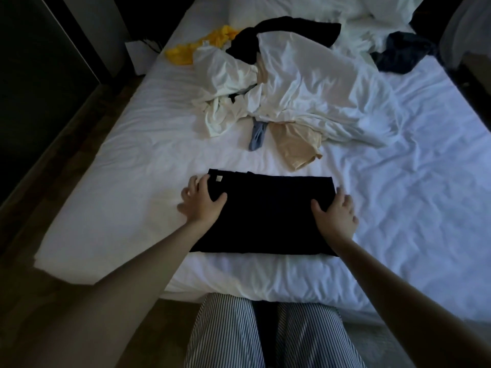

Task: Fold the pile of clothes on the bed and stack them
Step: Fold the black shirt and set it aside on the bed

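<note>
Wide shot first: the bed fills nearly the whole frame, its white sheet rumpled, and it serves as the folding surface, with the near edge at lower centre left for working. Upper centre sits the unfolded pile, mostly white cloth heaped loosely, with a dark piece draped over its top. It is pushed back, I'd say, so the near strip is free for one piece at a time. Lower centre, there's the item in play: a black garment, already folded into a neat rectangle, lying flat on the sheet and well apart from the heap. No finished stack shows anywhere, so this looks like the first piece, or the base of the stack to come. Now the hands: the left hand brackets the rectangle's left edge and the right hand its right edge, each with the thumb laid on the black cloth and the fingers spread wide along the side, holding nothing closed. That reads as squaring up the edges or getting ready to lift; whether any fingertips are tucked under the cloth I can't tell. Smaller bits: a navy piece at upper right, a yellow one at upper left, a beige one and a blue-grey scrap spilling from the pile's near side. Smallest of all is a pale label at the black garment's far left corner.
</note>
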A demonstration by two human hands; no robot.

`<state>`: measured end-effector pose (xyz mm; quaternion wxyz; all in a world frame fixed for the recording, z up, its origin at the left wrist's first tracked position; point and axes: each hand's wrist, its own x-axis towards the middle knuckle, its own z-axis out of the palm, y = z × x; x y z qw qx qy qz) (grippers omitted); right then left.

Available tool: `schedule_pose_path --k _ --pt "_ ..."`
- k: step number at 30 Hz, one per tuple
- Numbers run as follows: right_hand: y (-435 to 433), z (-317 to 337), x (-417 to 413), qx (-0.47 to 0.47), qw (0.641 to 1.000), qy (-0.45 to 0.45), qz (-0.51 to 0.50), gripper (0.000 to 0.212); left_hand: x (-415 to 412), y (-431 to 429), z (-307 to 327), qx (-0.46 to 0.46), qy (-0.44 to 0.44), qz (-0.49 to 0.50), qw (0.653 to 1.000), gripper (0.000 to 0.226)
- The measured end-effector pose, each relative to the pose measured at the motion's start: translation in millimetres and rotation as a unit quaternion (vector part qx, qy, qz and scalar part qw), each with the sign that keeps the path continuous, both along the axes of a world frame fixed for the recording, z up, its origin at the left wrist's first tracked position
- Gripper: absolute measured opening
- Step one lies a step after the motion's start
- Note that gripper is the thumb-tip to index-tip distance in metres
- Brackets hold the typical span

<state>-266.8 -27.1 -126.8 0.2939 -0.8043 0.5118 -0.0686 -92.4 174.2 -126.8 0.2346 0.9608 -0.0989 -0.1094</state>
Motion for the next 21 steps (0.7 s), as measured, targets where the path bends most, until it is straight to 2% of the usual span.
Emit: schedule_pose_path --k 2,4,8,11,17,21 --pt "1.7 6.4 -3.0 0.060 0.997 -0.026 -0.050 0.078 -11.1 0.8 4.2 0.009 0.083 0.052 0.995 0.083" --pt "0.3 12.3 -5.8 0.143 0.986 -0.053 -0.070 0.070 -15.6 3.0 2.9 0.001 0.125 0.052 0.991 0.091" --pt "-5.1 16.0 -15.8 0.293 0.949 -0.101 -0.051 0.043 -7.4 12.0 3.7 -0.110 0.204 0.056 0.971 0.084" --pt "-4.2 19.8 -21.6 0.405 0.902 -0.132 -0.061 0.038 -11.0 10.1 6.9 -0.183 0.251 0.067 0.948 0.079" --pt "1.0 27.2 -30.4 0.437 0.878 -0.180 -0.072 0.037 -26.9 0.1 15.2 -0.253 0.296 0.078 0.918 0.058" --pt "-16.4 41.9 -53.6 0.438 0.866 -0.233 -0.069 0.031 -30.4 -17.4 35.3 -0.254 0.314 0.037 0.914 0.050"
